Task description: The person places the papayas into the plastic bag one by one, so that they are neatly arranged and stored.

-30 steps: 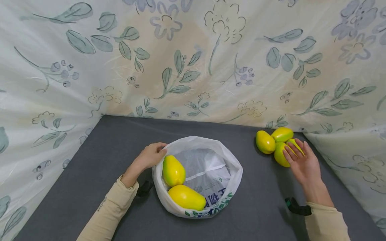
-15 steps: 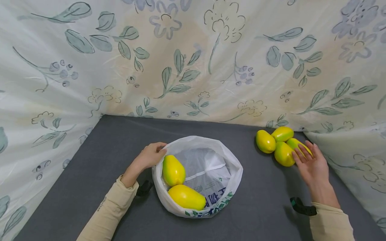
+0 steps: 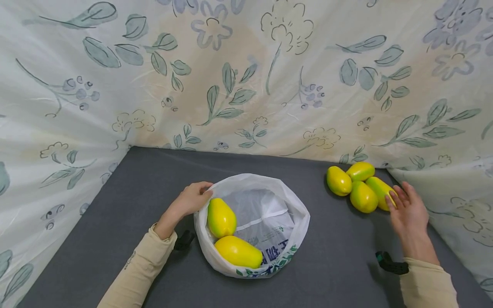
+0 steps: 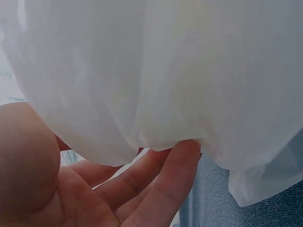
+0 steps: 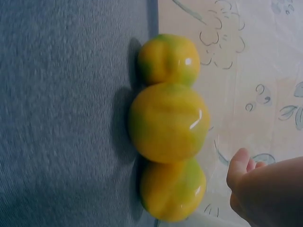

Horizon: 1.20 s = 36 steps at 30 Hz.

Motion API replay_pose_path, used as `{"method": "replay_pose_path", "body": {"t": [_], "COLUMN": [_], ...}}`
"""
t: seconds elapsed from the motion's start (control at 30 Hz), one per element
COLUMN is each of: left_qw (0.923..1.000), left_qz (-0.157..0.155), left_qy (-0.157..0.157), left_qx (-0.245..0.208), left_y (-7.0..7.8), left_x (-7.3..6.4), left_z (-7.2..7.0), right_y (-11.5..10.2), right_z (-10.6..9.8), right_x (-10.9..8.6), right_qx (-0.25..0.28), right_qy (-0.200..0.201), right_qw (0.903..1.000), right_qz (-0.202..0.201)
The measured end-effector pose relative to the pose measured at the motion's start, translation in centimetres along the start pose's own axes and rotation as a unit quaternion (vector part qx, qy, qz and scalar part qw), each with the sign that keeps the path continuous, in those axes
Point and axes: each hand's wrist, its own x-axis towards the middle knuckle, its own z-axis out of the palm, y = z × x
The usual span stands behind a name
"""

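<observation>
**White bag [image 3: 265, 183] on a grey surface [image 3: 161, 171]**

Floral sheet [image 3: 239, 77]: spanned the upper frame from left edge to right.

Left hand [image 3: 191, 199], beige-sleeved: left of centre; thumb and fingers pinched the bag's upper-left rim.

The bag: lower centre, mouth spread wide, printed in blue and green towards its lower right. Contents, two yellow-green fruits: an upright fruit [image 3: 222, 218] against the left wall and a lying fruit [image 3: 239, 252] just below it, touching.

Loose fruits, four, clustered right of centre near the sheet: leftmost fruit [image 3: 339, 181]; rear fruit [image 3: 361, 171]; front fruit [image 3: 363, 197]; rightmost fruit [image 3: 380, 192], lying lengthwise. The right wrist view showed three in a row at its centre.

Right hand [image 3: 411, 214], beige-sleeved: right of frame, fingers apart and loosely extended beside the rightmost fruit, overlapping its edge; fingertip contact could not be told.
</observation>
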Motion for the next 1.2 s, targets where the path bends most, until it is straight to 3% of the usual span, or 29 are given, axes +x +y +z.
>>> {"method": "replay_pose_path", "body": {"t": [0.17, 0.3, 0.43, 0.63, 0.73, 1.0, 1.2], "left_qw": [1.0000, 1.0000, 1.0000, 1.0000, 1.0000, 1.0000, 0.9999], "left_qz": [-0.005, -0.008, -0.008, -0.005, -0.004, -0.003, -0.011], "left_qy": [0.001, 0.000, -0.001, -0.002, -0.003, -0.001, -0.002], "left_qx": [0.002, 0.002, 0.001, 0.004, 0.003, 0.003, 0.003], "left_y": [0.1, 0.1, 0.1, 0.0, 0.1, 0.2, 0.2], "left_x": [0.0, 0.0, 0.0, 0.0, 0.0, 0.0, 0.0], "left_z": [0.0, 0.0, 0.0, 0.1, 0.1, 0.1, 0.1], "right_y": [-0.7, -1.2, -1.4, -0.7, -0.7, -0.7, -0.7], "right_z": [1.1, 0.9, -0.8, -5.3, -6.1, -6.7, -6.0], "right_x": [-1.3, -1.2, 0.9, 5.9, 7.1, 7.4, 6.4], "right_qx": [-0.020, -0.020, -0.023, -0.063, -0.070, -0.129, -0.142], "right_qy": [0.046, 0.074, 0.094, 0.083, 0.104, 0.117, 0.097], "right_qw": [0.9987, 0.9970, 0.9953, 0.9945, 0.9921, 0.9846, 0.9836], "right_qz": [-0.012, -0.008, 0.003, -0.009, -0.006, 0.017, 0.054]}}
